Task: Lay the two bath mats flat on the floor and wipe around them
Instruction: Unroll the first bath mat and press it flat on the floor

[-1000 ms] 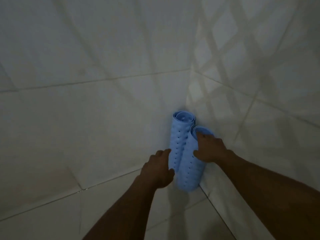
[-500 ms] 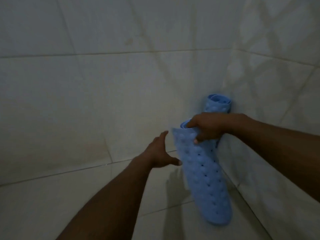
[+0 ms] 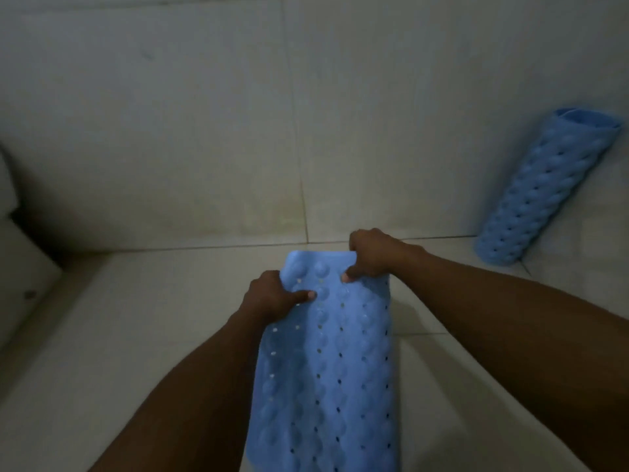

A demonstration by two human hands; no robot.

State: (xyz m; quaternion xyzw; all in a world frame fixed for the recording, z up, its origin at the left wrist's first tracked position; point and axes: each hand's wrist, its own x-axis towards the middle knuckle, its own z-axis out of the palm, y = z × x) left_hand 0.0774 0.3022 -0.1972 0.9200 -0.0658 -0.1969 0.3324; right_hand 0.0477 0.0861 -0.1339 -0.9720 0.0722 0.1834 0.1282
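Nearest me: the pale-blue perforated rubber bath mat is out of the corner where it stood rolled a second ago. It's now mostly unrolled, hanging from its top edge down toward the camera. Left hand pinches the top-left corner, thumb on the face. Right hand grips the top-right edge with its fingers curled over it. Both are clenched on the mat, neither free. Material reads as soft, floppy rubber: rows of raised bubbles, small through-holes, some curl left along the long sides. Not flat yet, and I can't tell if the low end touches down. Below it is the pale tiled floor with thin grout lines in dim light, and the same tile runs up the wall behind. Far right, the second blue bubbled mat is a tight roll, leaning in the corner with its foot on the floor. My read: mat one mid-lay, mat two untouched, wiping not begun.
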